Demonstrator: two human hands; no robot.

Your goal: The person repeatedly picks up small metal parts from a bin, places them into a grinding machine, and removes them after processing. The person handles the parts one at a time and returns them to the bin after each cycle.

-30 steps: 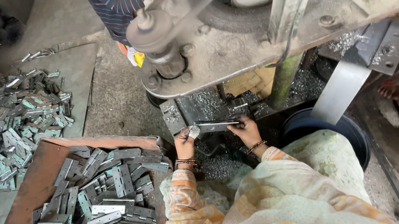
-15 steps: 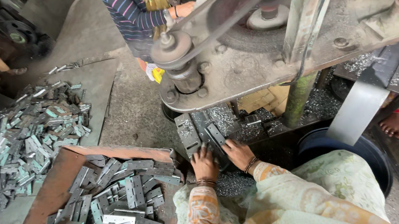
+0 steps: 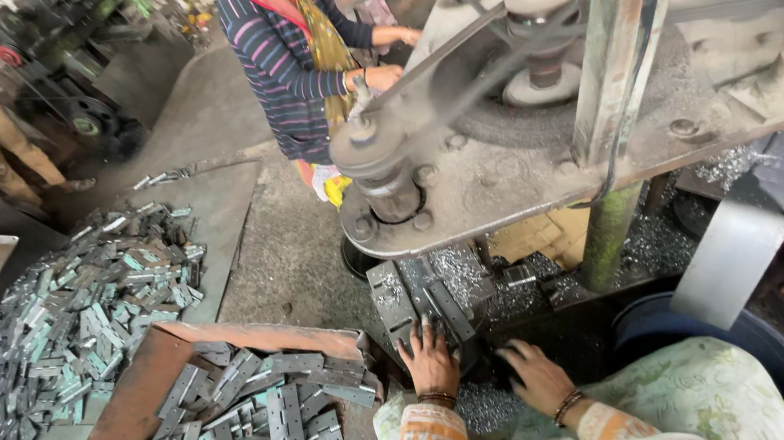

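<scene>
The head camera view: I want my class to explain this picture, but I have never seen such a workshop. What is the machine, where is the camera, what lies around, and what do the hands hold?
The camera sits on a seated worker's head and looks down. In front is a heavy metal press with a wheel and belt. The left hand rests on flat metal plates under the press; the right hand lies on the dark bed beside them. Neither hand grips anything. A rusty tray at the left holds more plates, and a loose pile lies on the floor beyond. A second person in a striped top stands behind the press.
</scene>
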